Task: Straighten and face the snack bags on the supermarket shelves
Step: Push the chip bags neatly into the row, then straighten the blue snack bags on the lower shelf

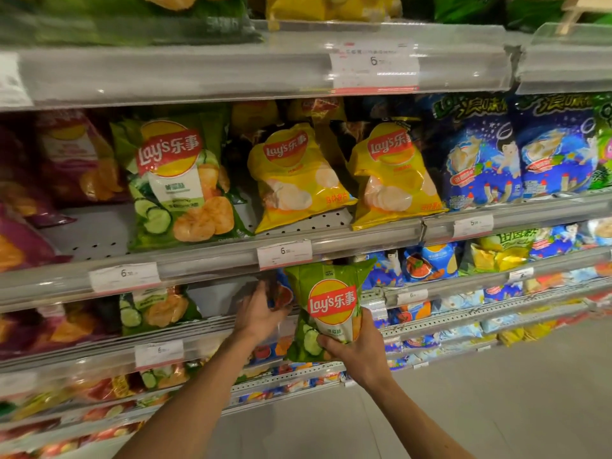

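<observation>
My right hand (356, 351) grips the lower part of a green cucumber Lay's bag (326, 304), held upright in front of the third shelf with its front facing me. My left hand (260, 314) reaches into that shelf just left of the bag and touches a blue and orange bag (283, 294) behind it; the fingers are blurred. One shelf up, a large green Lay's bag (178, 180) leans to the left, and two yellow Lay's bags (294, 177) (392, 175) lean beside it.
Blue snack bags (520, 154) fill the right of the middle shelf. Red and purple bags (66, 160) sit at the left. Price rails (284, 253) front each shelf. Lower shelves hold several small bags. Grey floor (463, 409) lies at the lower right.
</observation>
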Tool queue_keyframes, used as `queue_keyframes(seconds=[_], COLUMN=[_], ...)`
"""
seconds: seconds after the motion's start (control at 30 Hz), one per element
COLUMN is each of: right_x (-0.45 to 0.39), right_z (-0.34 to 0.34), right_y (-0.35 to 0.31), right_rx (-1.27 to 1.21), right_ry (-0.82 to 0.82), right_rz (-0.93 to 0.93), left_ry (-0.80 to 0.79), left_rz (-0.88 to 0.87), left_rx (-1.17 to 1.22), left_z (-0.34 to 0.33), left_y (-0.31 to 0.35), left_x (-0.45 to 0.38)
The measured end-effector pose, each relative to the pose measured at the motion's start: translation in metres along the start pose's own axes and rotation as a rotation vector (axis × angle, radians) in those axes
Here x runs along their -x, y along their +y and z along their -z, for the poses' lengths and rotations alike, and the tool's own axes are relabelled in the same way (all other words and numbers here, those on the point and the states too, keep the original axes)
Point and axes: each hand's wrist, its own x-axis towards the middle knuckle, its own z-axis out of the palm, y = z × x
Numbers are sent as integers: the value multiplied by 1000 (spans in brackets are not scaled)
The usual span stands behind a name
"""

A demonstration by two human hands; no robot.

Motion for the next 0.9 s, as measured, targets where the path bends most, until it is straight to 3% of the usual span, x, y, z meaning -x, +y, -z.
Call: queue_keyframes(seconds=[0.2, 0.3, 0.57, 0.7, 0.9], right_x=[8, 5, -37, -59, -66], right_z=[-66, -98, -167, -180, -188], right_y=[-33, -55, -110, -111, -97], right_rx=[-8, -15, 95, 151, 181], right_ry=[-100, -147, -31, 0, -98], right_rz=[33, 58, 96, 70, 9], left_ry=[282, 380, 215, 168, 140], left_rz=[-256, -297, -280, -264, -271], left_rx=[-249, -427, -742, -752, -703], left_z=[45, 67, 86, 84, 84], left_y=[-63, -97, -136, -136, -141], left_x=[47, 65, 83, 84, 80])
